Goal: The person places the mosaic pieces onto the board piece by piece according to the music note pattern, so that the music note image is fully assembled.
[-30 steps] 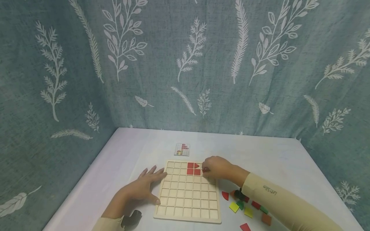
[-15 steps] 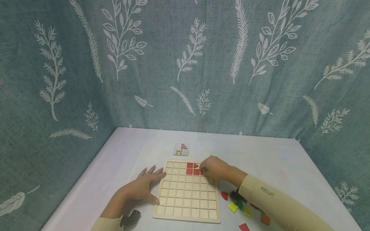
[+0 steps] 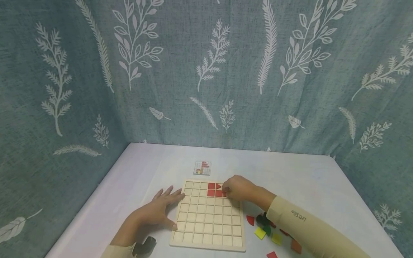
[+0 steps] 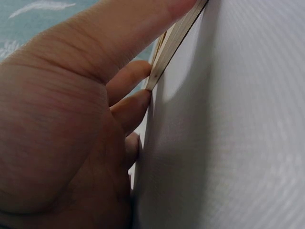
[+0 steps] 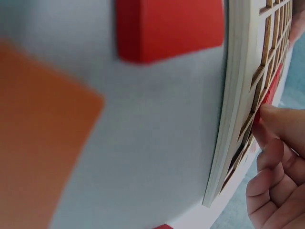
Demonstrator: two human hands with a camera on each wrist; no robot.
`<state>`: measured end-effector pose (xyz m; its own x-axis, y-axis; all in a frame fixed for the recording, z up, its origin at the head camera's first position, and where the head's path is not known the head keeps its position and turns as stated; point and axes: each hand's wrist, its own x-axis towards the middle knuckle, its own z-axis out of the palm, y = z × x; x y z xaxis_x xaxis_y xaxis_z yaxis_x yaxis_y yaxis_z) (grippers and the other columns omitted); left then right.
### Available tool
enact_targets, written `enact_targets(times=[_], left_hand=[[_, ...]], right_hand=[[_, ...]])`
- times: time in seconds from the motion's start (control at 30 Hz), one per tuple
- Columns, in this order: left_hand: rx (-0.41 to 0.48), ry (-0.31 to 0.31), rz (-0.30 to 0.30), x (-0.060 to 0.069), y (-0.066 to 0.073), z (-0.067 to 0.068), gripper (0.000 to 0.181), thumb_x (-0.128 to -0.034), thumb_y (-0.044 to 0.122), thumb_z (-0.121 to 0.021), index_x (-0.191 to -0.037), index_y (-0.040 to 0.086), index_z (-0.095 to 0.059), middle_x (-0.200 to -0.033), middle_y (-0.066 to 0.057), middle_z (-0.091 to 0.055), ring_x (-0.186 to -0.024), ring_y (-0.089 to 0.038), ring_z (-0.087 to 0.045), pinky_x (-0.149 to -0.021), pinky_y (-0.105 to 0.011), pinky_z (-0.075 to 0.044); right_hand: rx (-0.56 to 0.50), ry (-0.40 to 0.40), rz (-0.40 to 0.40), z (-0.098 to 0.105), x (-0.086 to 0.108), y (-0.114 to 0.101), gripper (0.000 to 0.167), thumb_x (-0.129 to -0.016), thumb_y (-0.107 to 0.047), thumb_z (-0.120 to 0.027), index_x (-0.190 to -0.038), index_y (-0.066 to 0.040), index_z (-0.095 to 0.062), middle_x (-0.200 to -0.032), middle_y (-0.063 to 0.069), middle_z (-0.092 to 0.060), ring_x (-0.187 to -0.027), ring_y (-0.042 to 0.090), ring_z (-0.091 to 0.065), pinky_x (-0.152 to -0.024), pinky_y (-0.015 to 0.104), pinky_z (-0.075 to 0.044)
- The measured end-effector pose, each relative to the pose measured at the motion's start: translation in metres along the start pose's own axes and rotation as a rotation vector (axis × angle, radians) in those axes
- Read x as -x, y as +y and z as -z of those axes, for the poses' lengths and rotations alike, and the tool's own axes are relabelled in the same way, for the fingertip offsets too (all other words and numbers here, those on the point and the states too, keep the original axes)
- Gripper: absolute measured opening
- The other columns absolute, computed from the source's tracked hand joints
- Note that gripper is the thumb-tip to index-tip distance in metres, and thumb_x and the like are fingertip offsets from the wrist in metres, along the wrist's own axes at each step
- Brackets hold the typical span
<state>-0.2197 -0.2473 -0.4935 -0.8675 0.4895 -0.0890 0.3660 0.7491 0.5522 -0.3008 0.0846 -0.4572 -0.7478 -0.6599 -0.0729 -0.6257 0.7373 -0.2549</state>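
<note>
A wooden grid board [image 3: 208, 248] lies on the white table. Three red squares, one of them [image 3: 211, 193], and a red triangle [image 3: 218, 186] sit in its upper cells. My right hand [image 3: 239, 187] is over the upper right cells. In the right wrist view its thumb and finger pinch a small red piece [image 5: 258, 116] at the grid; fingers hide most of its shape. Along the board's left side rests my left hand [image 3: 156, 210], fingers spread and fairly straight. Thumb and fingertips touch the board's edge [image 4: 164, 59] in the left wrist view.
A small pattern card [image 3: 202, 168] lies behind the board. Loose pieces lie to the right, partly under the right forearm: a red quarter circle [image 3: 250, 220], a yellow square [image 3: 260, 233], a green piece [image 3: 267, 229] and an orange square [image 3: 295, 246]. A patterned curtain [image 3: 180, 71] surrounds the table.
My right hand has shifted slightly left with the red piece, bringing it beside the red square in the second row. My left hand stays at the board's edge.
</note>
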Motion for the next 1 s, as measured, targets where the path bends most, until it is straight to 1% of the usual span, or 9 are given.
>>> enact_targets(times=[0.1, 0.27, 0.37, 0.43, 0.57, 0.63, 0.8, 0.87, 1.0], left_hand=[[0.015, -0.003, -0.012, 0.002, 0.002, -0.002, 0.113, -0.0513, 0.06, -0.082, -0.149, 0.018, -0.042, -0.158, -0.006, -0.027, -0.147, -0.036, -0.003, -0.113, -0.058, 0.008], [0.018, -0.007, -0.031, 0.004, 0.004, -0.005, 0.114, -0.0521, 0.06, -0.081, -0.149, 0.017, -0.041, -0.158, -0.007, -0.027, -0.147, -0.036, -0.002, -0.113, -0.058, 0.007], [-0.002, -0.007, -0.036, 0.004, 0.004, -0.005, 0.114, -0.053, 0.062, -0.08, -0.15, 0.016, -0.04, -0.158, -0.006, -0.026, -0.147, -0.035, -0.002, -0.114, -0.057, 0.007], [-0.014, -0.007, -0.038, 0.003, 0.004, -0.004, 0.115, -0.0533, 0.064, -0.079, -0.15, 0.017, -0.039, -0.158, -0.005, -0.025, -0.147, -0.035, -0.002, -0.114, -0.056, 0.007], [-0.021, -0.003, -0.034, 0.002, 0.004, -0.004, 0.116, -0.0525, 0.064, -0.079, -0.15, 0.018, -0.039, -0.158, -0.005, -0.026, -0.147, -0.035, -0.002, -0.114, -0.057, 0.006], [-0.017, -0.003, -0.031, 0.001, 0.004, -0.003, 0.116, -0.0521, 0.064, -0.079, -0.15, 0.018, -0.04, -0.158, -0.005, -0.026, -0.147, -0.035, -0.002, -0.114, -0.057, 0.006], [-0.022, -0.008, -0.013, 0.001, 0.004, -0.002, 0.116, -0.0524, 0.065, -0.079, -0.15, 0.018, -0.039, -0.158, -0.004, -0.025, -0.147, -0.033, -0.002, -0.114, -0.056, 0.006], [-0.025, -0.008, -0.004, 0.001, 0.003, -0.001, 0.115, -0.0524, 0.065, -0.079, -0.15, 0.018, -0.04, -0.158, -0.004, -0.025, -0.147, -0.033, -0.002, -0.114, -0.056, 0.006], [-0.025, -0.002, -0.004, 0.0, 0.002, 0.002, 0.115, -0.0525, 0.064, -0.079, -0.15, 0.018, -0.04, -0.158, -0.004, -0.026, -0.147, -0.034, -0.002, -0.114, -0.056, 0.006]], right_hand=[[-0.004, -0.006, 0.014, -0.001, 0.004, 0.002, 0.017, -0.084, -0.014, -0.071, -0.1, -0.015, -0.077, -0.093, -0.009, -0.072, -0.091, 0.012, -0.066, -0.085, 0.033, -0.054], [-0.035, 0.028, 0.04, 0.004, 0.015, 0.009, 0.016, -0.088, -0.016, -0.069, -0.102, -0.012, -0.077, -0.098, -0.005, -0.073, -0.094, 0.014, -0.066, -0.082, 0.034, -0.055], [-0.054, 0.048, 0.014, 0.009, 0.022, 0.016, 0.017, -0.091, -0.015, -0.066, -0.104, -0.012, -0.076, -0.1, -0.004, -0.072, -0.091, 0.012, -0.064, -0.079, 0.033, -0.055], [-0.054, 0.061, -0.011, 0.012, 0.027, 0.021, 0.018, -0.091, -0.013, -0.065, -0.105, -0.013, -0.076, -0.101, -0.004, -0.072, -0.092, 0.011, -0.064, -0.079, 0.032, -0.054], [-0.054, 0.071, -0.041, 0.018, 0.037, 0.032, 0.016, -0.089, -0.012, -0.068, -0.103, -0.013, -0.075, -0.098, -0.005, -0.071, -0.09, 0.01, -0.063, -0.08, 0.032, -0.054], [-0.057, 0.065, -0.065, 0.02, 0.043, 0.037, 0.015, -0.088, -0.011, -0.069, -0.102, -0.014, -0.075, -0.095, -0.007, -0.07, -0.088, 0.01, -0.061, -0.08, 0.032, -0.053], [-0.077, 0.035, -0.155, 0.025, 0.059, 0.047, 0.014, -0.086, -0.011, -0.072, -0.099, -0.015, -0.075, -0.086, -0.011, -0.065, -0.079, 0.009, -0.056, -0.072, 0.03, -0.052], [-0.07, 0.036, -0.164, 0.025, 0.065, 0.051, 0.013, -0.085, -0.012, -0.074, -0.098, -0.016, -0.075, -0.086, -0.01, -0.065, -0.077, 0.009, -0.056, -0.071, 0.029, -0.053], [-0.053, 0.044, -0.182, 0.026, 0.075, 0.062, 0.013, -0.085, -0.013, -0.075, -0.097, -0.017, -0.075, -0.088, -0.01, -0.066, -0.08, 0.009, -0.058, -0.075, 0.03, -0.055]])
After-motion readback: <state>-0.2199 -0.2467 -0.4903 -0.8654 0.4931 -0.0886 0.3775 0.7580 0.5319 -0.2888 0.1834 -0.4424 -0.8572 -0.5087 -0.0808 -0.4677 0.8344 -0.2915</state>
